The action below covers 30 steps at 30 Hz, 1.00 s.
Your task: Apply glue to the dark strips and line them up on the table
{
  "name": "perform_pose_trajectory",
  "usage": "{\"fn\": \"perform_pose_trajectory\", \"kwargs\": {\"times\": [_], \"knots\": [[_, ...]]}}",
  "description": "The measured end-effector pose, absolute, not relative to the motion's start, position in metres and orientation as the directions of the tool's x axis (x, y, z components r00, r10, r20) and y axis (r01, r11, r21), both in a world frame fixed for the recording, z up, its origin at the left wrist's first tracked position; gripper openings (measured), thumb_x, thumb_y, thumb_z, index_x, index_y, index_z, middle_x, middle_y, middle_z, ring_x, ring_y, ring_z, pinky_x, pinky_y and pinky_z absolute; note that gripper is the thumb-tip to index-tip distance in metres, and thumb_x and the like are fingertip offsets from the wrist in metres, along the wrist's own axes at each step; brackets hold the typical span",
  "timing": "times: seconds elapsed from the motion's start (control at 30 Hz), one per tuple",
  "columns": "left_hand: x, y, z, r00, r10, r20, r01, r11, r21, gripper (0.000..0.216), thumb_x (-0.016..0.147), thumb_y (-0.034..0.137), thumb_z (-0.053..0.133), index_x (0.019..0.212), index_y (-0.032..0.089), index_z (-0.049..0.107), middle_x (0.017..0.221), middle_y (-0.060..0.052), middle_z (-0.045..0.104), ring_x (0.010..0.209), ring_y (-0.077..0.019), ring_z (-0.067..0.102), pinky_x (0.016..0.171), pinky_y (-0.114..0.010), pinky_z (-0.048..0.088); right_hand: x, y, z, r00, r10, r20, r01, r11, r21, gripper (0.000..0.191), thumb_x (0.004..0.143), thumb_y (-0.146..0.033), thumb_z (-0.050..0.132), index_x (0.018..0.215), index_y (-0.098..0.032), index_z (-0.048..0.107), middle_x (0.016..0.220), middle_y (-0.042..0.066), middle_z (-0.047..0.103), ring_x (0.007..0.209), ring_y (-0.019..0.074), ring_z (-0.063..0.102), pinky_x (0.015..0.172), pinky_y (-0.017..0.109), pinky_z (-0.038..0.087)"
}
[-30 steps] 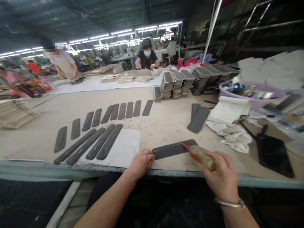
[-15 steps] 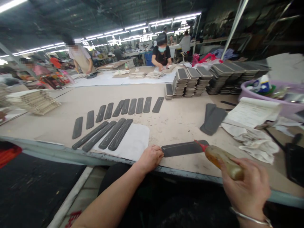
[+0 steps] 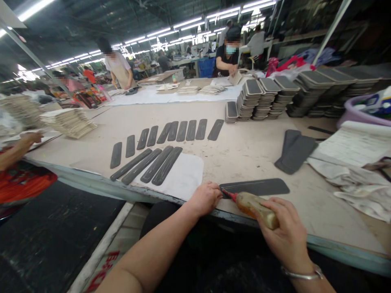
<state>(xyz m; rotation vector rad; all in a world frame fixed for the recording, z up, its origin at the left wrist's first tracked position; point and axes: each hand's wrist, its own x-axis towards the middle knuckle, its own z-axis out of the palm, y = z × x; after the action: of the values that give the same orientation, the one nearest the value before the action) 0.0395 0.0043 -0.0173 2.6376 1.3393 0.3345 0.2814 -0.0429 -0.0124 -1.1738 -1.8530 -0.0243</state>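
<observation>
A long dark grey strip lies flat near the table's front edge. My left hand is closed and presses on the strip's left end. My right hand grips a squeeze bottle of yellowish glue with a red nozzle. The nozzle tip touches the strip's left end, just right of my left fingers.
Long dark strips lie on a white cloth. A row of short dark pieces sits behind them. Stacks of pads stand at the back, dark sheets and rags at right. A person's arm reaches in at the left; others work beyond.
My right hand has brought the glue bottle from the strip's right end to its left end. The view has swung left. My left hand stays on the strip.
</observation>
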Motion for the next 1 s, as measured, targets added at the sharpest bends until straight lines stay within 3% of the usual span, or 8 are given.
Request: {"fn": "perform_pose_trajectory", "kwargs": {"times": [0.37, 0.6, 0.8, 0.87, 1.0], "knots": [[0.041, 0.003, -0.015, 0.545, 0.828, 0.129, 0.792, -0.559, 0.246, 0.023, 0.091, 0.021, 0.050, 0.083, 0.017, 0.071, 0.087, -0.005, 0.067, 0.083, -0.0177, 0.058, 0.083, -0.031, 0.049, 0.307, -0.059, -0.006, -0.096, 0.758, 0.645, 0.752, 0.480, -0.451, 0.021, 0.085, -0.035, 0.060, 0.101, -0.022, 0.059, 0.100, 0.006, 0.057, 0.091, 0.0213, 0.059, 0.078, 0.035, 0.049], [0.042, 0.003, -0.017, 0.527, 0.826, 0.203, 0.779, -0.564, 0.274, 0.022, 0.090, 0.019, 0.051, 0.081, 0.017, 0.071, 0.093, -0.005, 0.068, 0.085, -0.0179, 0.059, 0.082, -0.030, 0.050, 0.346, -0.058, -0.008, 0.109, 0.737, 0.667, 0.882, 0.238, -0.408, 0.026, 0.083, -0.042, 0.060, 0.098, -0.021, 0.065, 0.100, 0.008, 0.060, 0.084, 0.0226, 0.060, 0.074, 0.037, 0.050], [0.043, 0.002, -0.018, 0.527, 0.817, 0.233, 0.767, -0.576, 0.284, 0.022, 0.090, 0.018, 0.052, 0.080, 0.016, 0.071, 0.089, -0.005, 0.069, 0.084, -0.0184, 0.059, 0.082, -0.031, 0.051, 0.362, -0.054, -0.011, 0.194, 0.674, 0.713, 0.952, 0.046, -0.302, 0.029, 0.081, -0.038, 0.063, 0.102, -0.019, 0.067, 0.103, 0.010, 0.060, 0.093, 0.0261, 0.060, 0.077, 0.037, 0.050], [0.043, 0.002, -0.018, 0.523, 0.820, 0.232, 0.770, -0.571, 0.286, 0.021, 0.089, 0.018, 0.052, 0.080, 0.016, 0.071, 0.089, -0.005, 0.069, 0.084, -0.0187, 0.059, 0.082, -0.031, 0.051, 0.359, -0.053, -0.012, 0.173, 0.657, 0.733, 0.945, 0.098, -0.311, 0.027, 0.081, -0.036, 0.063, 0.101, -0.018, 0.066, 0.104, 0.011, 0.059, 0.093, 0.0259, 0.059, 0.078, 0.038, 0.050], [0.043, 0.002, -0.016, 0.514, 0.831, 0.214, 0.775, -0.557, 0.300, 0.020, 0.089, 0.019, 0.053, 0.083, 0.016, 0.071, 0.092, -0.005, 0.069, 0.085, -0.0189, 0.059, 0.083, -0.032, 0.051, 0.337, -0.051, -0.011, 0.048, 0.648, 0.760, 0.867, 0.350, -0.354, 0.022, 0.082, -0.031, 0.063, 0.100, -0.018, 0.062, 0.102, 0.009, 0.057, 0.088, 0.0223, 0.059, 0.076, 0.035, 0.051]]}}
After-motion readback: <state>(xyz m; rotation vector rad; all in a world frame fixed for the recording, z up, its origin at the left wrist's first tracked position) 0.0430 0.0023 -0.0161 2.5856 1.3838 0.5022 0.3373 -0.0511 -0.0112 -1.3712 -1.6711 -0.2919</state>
